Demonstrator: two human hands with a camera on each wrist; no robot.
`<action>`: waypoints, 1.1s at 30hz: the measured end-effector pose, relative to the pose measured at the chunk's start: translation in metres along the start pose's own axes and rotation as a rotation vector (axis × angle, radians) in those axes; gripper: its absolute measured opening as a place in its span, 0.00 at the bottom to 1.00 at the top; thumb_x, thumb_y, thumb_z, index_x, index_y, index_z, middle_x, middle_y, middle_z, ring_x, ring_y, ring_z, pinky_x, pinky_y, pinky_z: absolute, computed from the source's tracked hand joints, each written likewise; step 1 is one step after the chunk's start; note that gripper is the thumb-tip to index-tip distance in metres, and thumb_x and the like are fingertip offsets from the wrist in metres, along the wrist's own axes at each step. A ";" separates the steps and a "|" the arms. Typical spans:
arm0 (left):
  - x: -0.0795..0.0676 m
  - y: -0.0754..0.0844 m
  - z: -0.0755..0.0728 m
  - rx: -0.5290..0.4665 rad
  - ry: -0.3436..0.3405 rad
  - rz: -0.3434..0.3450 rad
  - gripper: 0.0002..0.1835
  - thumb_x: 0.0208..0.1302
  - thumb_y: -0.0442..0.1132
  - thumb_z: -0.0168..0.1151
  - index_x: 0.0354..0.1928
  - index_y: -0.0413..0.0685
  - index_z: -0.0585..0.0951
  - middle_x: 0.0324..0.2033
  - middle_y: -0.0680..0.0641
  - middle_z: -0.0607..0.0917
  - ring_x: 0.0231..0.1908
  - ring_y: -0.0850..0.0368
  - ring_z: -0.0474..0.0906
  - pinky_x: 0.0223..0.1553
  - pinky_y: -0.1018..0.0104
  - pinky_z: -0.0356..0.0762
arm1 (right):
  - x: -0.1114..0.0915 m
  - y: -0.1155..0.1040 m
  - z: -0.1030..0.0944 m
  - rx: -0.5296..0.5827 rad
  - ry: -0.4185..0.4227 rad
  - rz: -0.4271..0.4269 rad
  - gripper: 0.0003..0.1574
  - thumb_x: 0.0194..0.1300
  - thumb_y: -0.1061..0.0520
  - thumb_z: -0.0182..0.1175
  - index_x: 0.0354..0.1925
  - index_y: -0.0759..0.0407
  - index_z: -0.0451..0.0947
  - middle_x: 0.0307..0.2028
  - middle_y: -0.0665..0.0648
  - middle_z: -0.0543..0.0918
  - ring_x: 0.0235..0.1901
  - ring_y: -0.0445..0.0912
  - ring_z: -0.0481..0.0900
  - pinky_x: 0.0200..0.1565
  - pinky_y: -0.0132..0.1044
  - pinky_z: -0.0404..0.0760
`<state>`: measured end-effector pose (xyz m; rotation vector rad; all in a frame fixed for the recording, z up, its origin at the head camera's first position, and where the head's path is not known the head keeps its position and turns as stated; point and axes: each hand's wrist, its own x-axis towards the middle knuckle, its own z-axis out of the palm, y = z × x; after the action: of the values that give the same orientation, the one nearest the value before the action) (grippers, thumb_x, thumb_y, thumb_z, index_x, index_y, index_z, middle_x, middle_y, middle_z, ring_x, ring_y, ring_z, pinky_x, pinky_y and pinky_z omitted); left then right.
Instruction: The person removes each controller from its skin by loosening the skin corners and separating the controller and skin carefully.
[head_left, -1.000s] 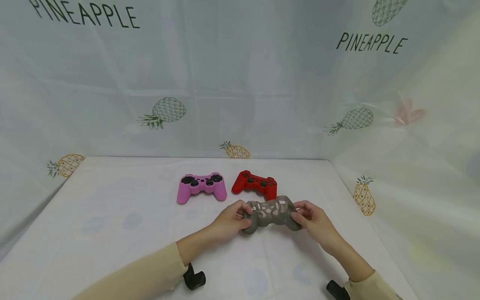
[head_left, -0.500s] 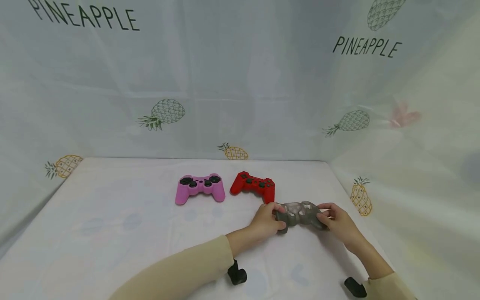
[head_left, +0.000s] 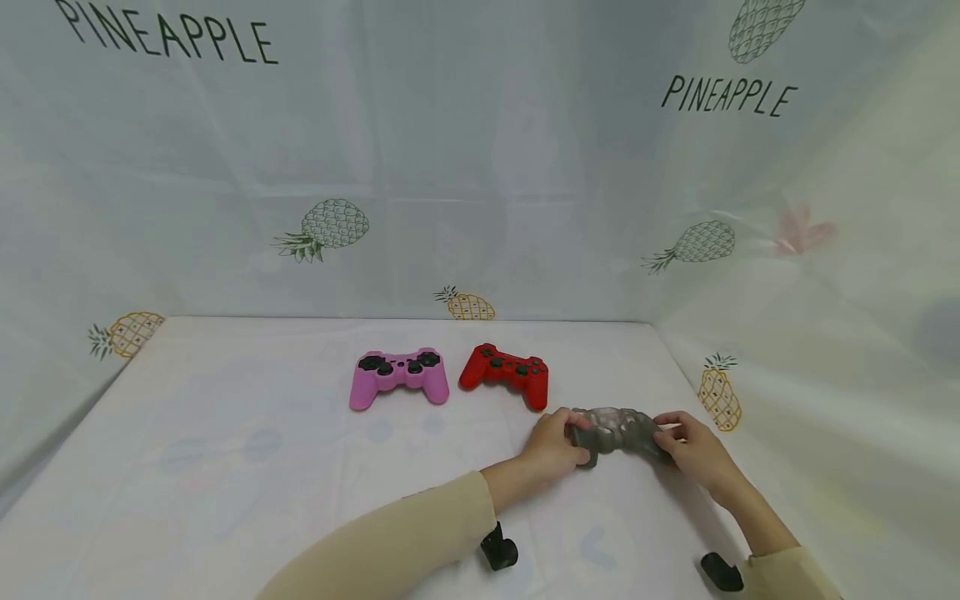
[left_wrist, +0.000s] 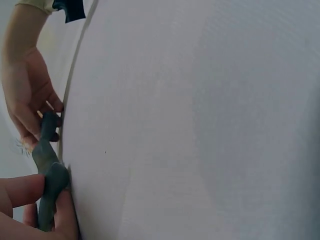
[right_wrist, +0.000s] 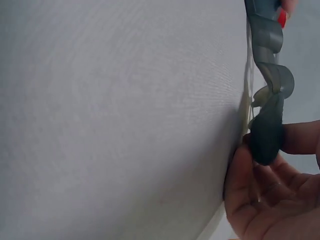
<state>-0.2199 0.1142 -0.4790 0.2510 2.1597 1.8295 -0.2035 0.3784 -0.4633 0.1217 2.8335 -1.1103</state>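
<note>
A grey, slightly see-through controller cover (head_left: pixel 621 427) with two handle-shaped ends is stretched between both hands at the right of the table. My left hand (head_left: pixel 553 446) pinches its left end, with the thumb at the near side. My right hand (head_left: pixel 696 450) pinches the other end between thumb and fingers. In the left wrist view, the cover (left_wrist: pixel 47 157) shows edge-on as a thin, wavy shape. The right wrist view shows its rounded end (right_wrist: pixel 267 135) between the right hand's thumb and fingers. Much of the left end is hidden by the left fingers.
A red game controller (head_left: pixel 506 375) lies just beyond the left hand, turned slightly. To its left is a pink game controller (head_left: pixel 400 377) with black buttons. Pineapple-printed curtain (head_left: pixel 480 167) hangs at the back and sides of the white-covered table (head_left: pixel 262 467).
Both hands have carried the grey controller cover to the right, away from the red controller. Its face has tipped, so less of its top shows. The pink and red controllers stay put.
</note>
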 end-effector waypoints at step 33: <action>-0.050 0.001 -0.267 0.228 0.207 0.049 0.25 0.76 0.39 0.65 0.72 0.54 0.75 0.61 0.42 0.80 0.57 0.48 0.79 0.55 0.55 0.80 | 0.033 -0.189 0.091 -0.025 -0.120 -0.526 0.21 0.73 0.61 0.67 0.62 0.59 0.79 0.50 0.56 0.86 0.46 0.51 0.86 0.46 0.43 0.84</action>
<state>-0.2624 -0.1505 -0.4334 0.1711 2.5299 1.6989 -0.2513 0.1793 -0.4067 -0.7046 2.8388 -1.1081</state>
